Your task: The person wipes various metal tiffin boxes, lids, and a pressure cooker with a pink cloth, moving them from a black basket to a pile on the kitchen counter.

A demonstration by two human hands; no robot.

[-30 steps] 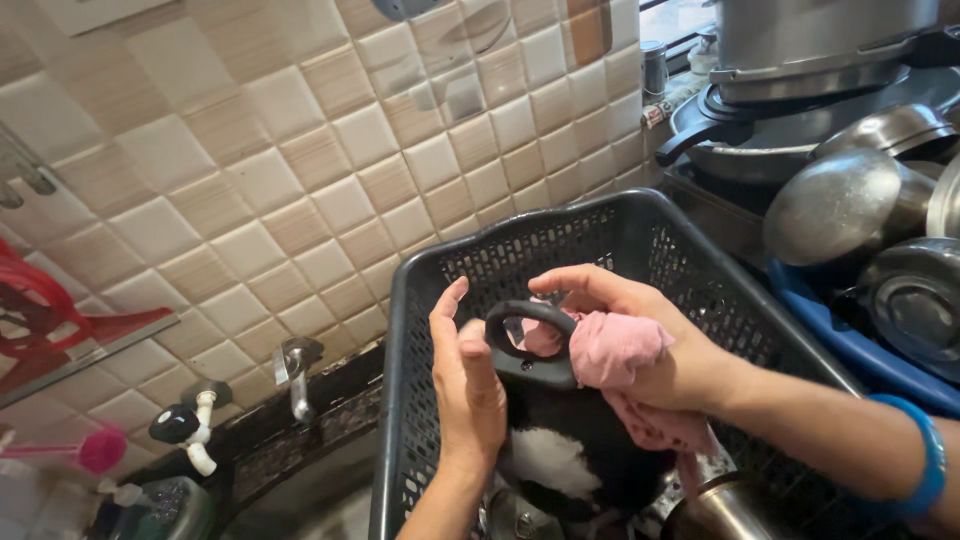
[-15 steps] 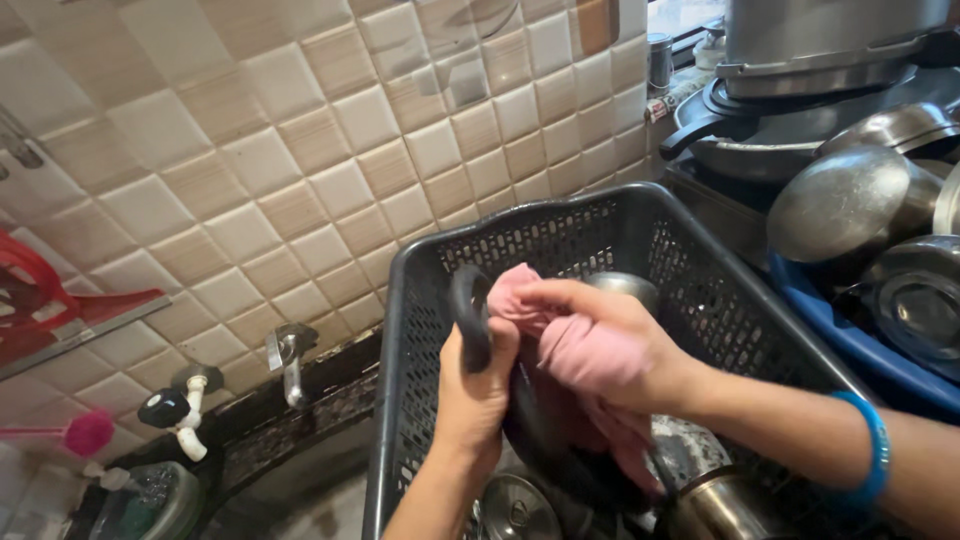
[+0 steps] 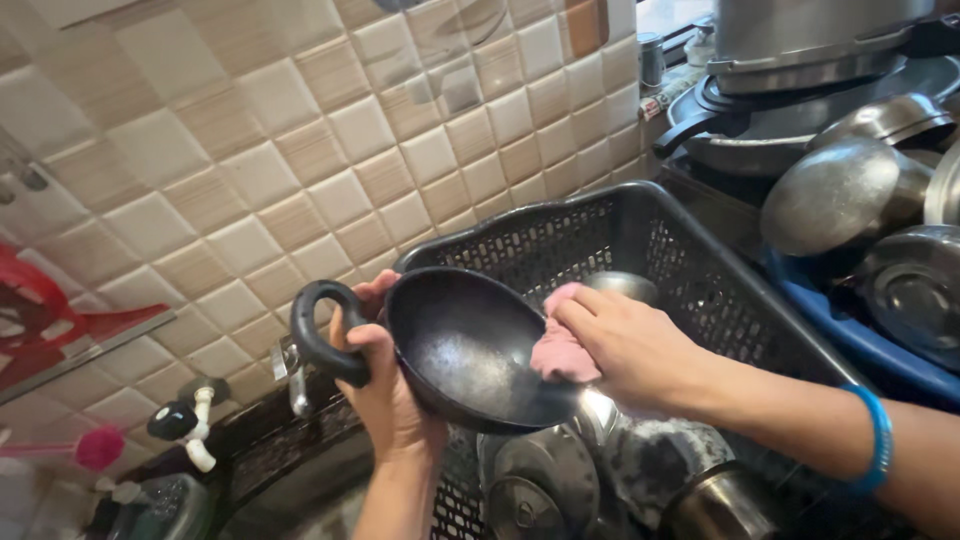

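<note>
My left hand (image 3: 385, 385) grips the loop handle (image 3: 318, 335) of a small black round pan (image 3: 465, 350), held tilted over a black plastic basket (image 3: 690, 255) so its inside faces me. My right hand (image 3: 630, 350) presses a pink cloth (image 3: 560, 350) against the inside of the pan at its right rim. A blue bangle (image 3: 878, 440) sits on my right wrist.
Steel lids and cups (image 3: 560, 480) lie in the basket under the pan. Steel bowls and pots (image 3: 850, 190) are stacked in a blue tub (image 3: 880, 355) at right. A tiled wall (image 3: 300, 150) stands behind; taps (image 3: 190, 425) and a red rack (image 3: 40, 310) are at left.
The pan has been lifted out of the basket and turned so its inside shows. My right hand with the pink cloth has moved from the handle to the inside of the pan.
</note>
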